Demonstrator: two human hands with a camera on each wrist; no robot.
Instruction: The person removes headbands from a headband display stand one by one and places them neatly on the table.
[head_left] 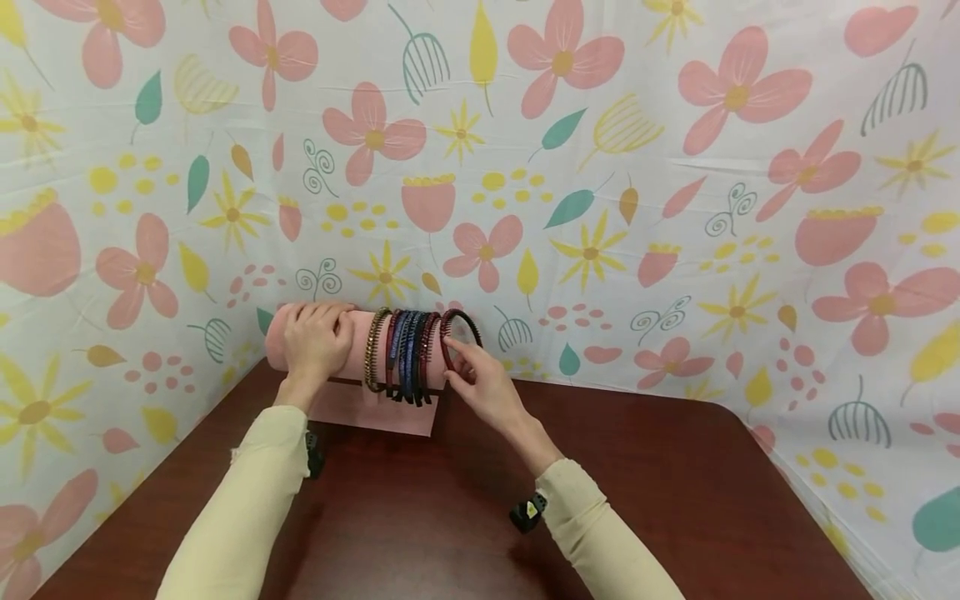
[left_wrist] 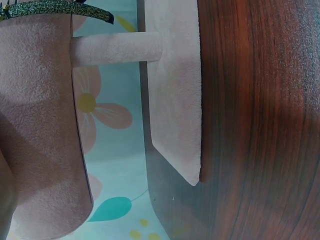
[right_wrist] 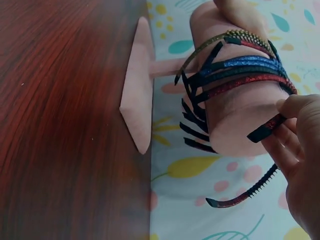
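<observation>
A pink plush headband stand [head_left: 358,333] lies at the back of the table, its roll raised on a short post over a flat base [left_wrist: 175,95]. My left hand [head_left: 318,337] grips the roll's left end from above. Several toothed headbands [head_left: 408,354] circle the middle of the roll: gold, blue, dark and red. At the roll's right end, my right hand [head_left: 483,387] pinches a dark red headband [right_wrist: 272,127] between thumb and fingers near one tip. This headband's other tip [right_wrist: 225,203] hangs free, outside the roll's end.
The dark red-brown wooden table [head_left: 420,517] extends toward me and to the right. A flowered cloth [head_left: 480,208] rises behind the table and along its left side. A black wrist device [head_left: 527,512] sits at my right cuff, another [head_left: 314,456] at my left.
</observation>
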